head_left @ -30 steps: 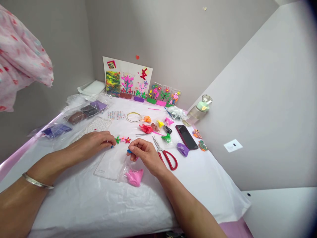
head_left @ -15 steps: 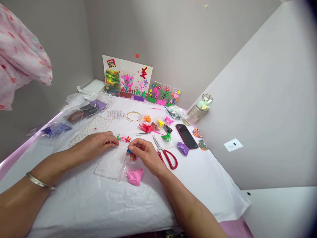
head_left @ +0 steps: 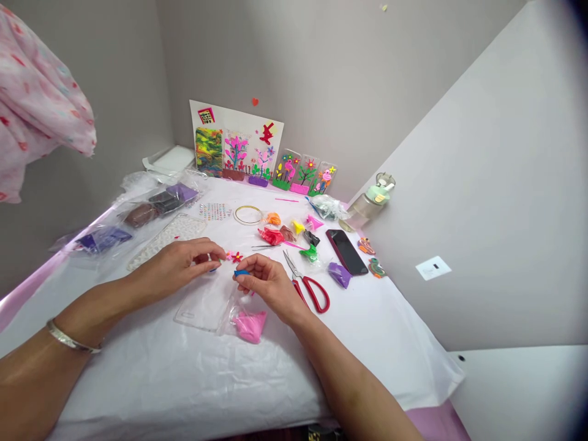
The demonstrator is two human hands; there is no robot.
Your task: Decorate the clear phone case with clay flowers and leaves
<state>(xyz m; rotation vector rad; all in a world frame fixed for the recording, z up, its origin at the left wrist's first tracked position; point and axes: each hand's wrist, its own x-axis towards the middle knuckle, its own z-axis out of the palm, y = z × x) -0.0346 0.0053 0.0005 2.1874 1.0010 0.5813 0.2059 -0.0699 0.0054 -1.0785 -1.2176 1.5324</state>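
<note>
My right hand [head_left: 264,282] pinches a small strip of blue clay [head_left: 240,273] between thumb and fingertips. Close by on the left, my left hand [head_left: 184,263] has its thumb and fingers bent together, with a tiny dark blue bit of clay [head_left: 212,270] at the thumb tip. Just beyond the hands are small clay flowers [head_left: 237,258], pink and red. A clear phone case [head_left: 197,312] lies under and in front of the hands. Beside it rests a bag of pink clay [head_left: 250,326].
Right of my right hand lie red-handled scissors [head_left: 316,294], a phone [head_left: 346,252] and a purple clay bag [head_left: 339,275]. Several small clay bags, including a green one [head_left: 310,253], sit behind. A bottle [head_left: 367,205] stands at the wall; decorated cases [head_left: 287,170] lean at the back.
My left hand has shifted slightly right and up, and a blue bit now shows at its thumb. More of the blue strip shows in my right hand, which has barely moved.
</note>
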